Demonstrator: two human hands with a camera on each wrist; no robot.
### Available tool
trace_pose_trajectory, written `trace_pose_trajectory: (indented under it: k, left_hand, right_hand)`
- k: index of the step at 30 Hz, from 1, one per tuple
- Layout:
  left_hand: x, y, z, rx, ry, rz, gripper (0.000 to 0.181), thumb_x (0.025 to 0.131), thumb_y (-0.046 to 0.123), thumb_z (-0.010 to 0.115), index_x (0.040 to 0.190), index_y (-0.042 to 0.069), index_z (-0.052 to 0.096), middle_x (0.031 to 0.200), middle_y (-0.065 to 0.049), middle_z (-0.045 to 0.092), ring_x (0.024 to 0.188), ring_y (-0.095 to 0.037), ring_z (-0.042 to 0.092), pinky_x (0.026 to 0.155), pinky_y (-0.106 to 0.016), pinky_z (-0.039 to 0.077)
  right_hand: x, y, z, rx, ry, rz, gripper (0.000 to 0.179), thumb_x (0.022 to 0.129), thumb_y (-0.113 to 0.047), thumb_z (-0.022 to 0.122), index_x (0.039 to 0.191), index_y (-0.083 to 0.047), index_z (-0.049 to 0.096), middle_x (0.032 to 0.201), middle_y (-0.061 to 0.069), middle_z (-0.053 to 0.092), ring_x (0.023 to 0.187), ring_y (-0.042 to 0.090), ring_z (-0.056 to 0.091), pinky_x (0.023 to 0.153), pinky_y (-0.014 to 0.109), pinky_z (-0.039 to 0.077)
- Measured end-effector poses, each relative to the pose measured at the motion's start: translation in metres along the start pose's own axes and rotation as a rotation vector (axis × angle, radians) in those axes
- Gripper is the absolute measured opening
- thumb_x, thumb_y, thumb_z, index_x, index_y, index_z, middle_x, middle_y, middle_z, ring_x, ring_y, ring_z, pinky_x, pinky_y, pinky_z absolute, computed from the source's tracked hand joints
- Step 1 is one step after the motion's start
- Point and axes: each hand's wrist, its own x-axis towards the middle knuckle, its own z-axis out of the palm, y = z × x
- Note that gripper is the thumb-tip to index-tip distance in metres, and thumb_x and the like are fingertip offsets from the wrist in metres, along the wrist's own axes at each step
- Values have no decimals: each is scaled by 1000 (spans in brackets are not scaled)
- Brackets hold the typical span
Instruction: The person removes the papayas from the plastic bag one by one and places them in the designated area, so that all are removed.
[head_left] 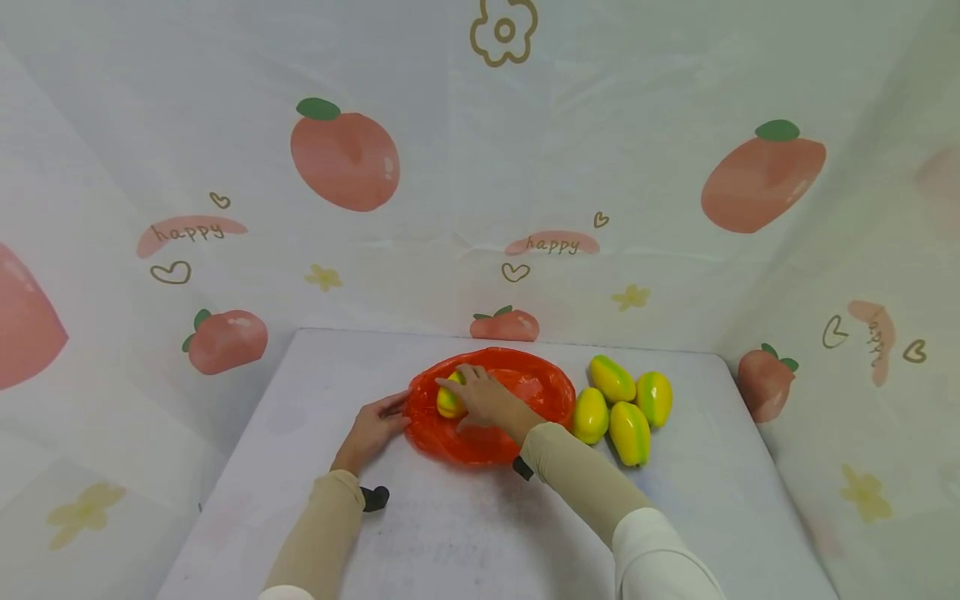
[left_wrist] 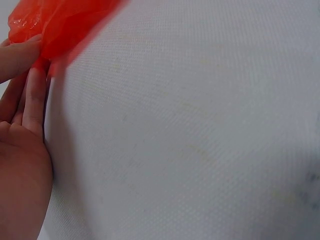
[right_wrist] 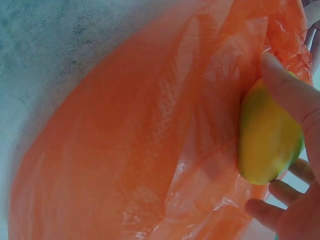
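A red plastic bag (head_left: 480, 450) lies spread on the white table, its mouth facing up. At its left edge my left hand (head_left: 377, 429) pinches the plastic; in the left wrist view, the thumb and fingers (left_wrist: 34, 97) meet at the red film (left_wrist: 75, 25). My right hand (head_left: 483, 398) reaches over the bag and holds a yellow-green mango (head_left: 448, 402) on the bag's left side. The right wrist view has this mango (right_wrist: 267, 132) between the thumb (right_wrist: 287, 87) and the other fingers, against the red plastic.
Several more mangoes (head_left: 630, 433) lie grouped on the table just right of the bag. White cloth walls (head_left: 450, 167) with fruit prints enclose the table (head_left: 315, 367) at the back and sides.
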Motion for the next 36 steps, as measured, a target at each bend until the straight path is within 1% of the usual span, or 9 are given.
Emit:
trace_pose_trajectory:
  k: [5, 10, 17, 26, 31, 36]
  left_hand:
    - [0, 0, -1, 5, 7, 15, 52, 99, 18, 63, 149, 27, 53, 150, -7, 58, 140, -30, 54, 115, -48, 48]
    - [0, 2, 2, 6, 13, 19, 52, 99, 17, 63, 150, 27, 53, 149, -7, 58, 139, -30, 54, 115, -48, 48]
    - [-1, 3, 3, 11, 12, 13, 52, 100, 18, 63, 150, 27, 53, 150, -7, 58, 140, -30, 53, 116, -48, 47]
    - [0, 1, -1, 11, 19, 30, 52, 99, 16, 62, 150, 24, 53, 148, -9, 59, 139, -31, 54, 115, -49, 47]
    - [-1, 1, 0, -12, 24, 26, 52, 98, 13, 62, 149, 22, 54, 146, -10, 61, 135, -31, 57, 114, -47, 49]
    - [-1, 2, 2, -20, 32, 7, 52, 98, 14, 62, 148, 25, 55, 146, -8, 61, 135, -29, 57, 114, -47, 49]
  right_hand:
    - [2, 3, 3, 4, 3, 17, 85, 90, -21, 78, 158, -42, 32, 160, 9, 29, 144, 32, 37, 105, 47, 56]
    - [3, 6, 5, 5, 28, 24, 77, 93, -17, 75, 156, -41, 37, 157, 8, 33, 140, 31, 40, 102, 47, 58]
    - [2, 7, 5, -21, 47, 21, 69, 94, -22, 74, 153, -39, 42, 155, 9, 36, 137, 30, 44, 103, 46, 58]
    - [1, 8, 3, -8, 83, 12, 68, 94, -28, 74, 153, -33, 42, 161, 7, 32, 144, 31, 40, 110, 47, 53]
    - [0, 6, 0, 36, 81, 20, 70, 93, -25, 75, 153, -30, 40, 164, 7, 32, 149, 30, 37, 114, 48, 49]
    - [-3, 5, -4, 75, 84, 32, 73, 92, -26, 76, 154, -30, 38, 162, 7, 35, 149, 29, 38, 115, 47, 48]
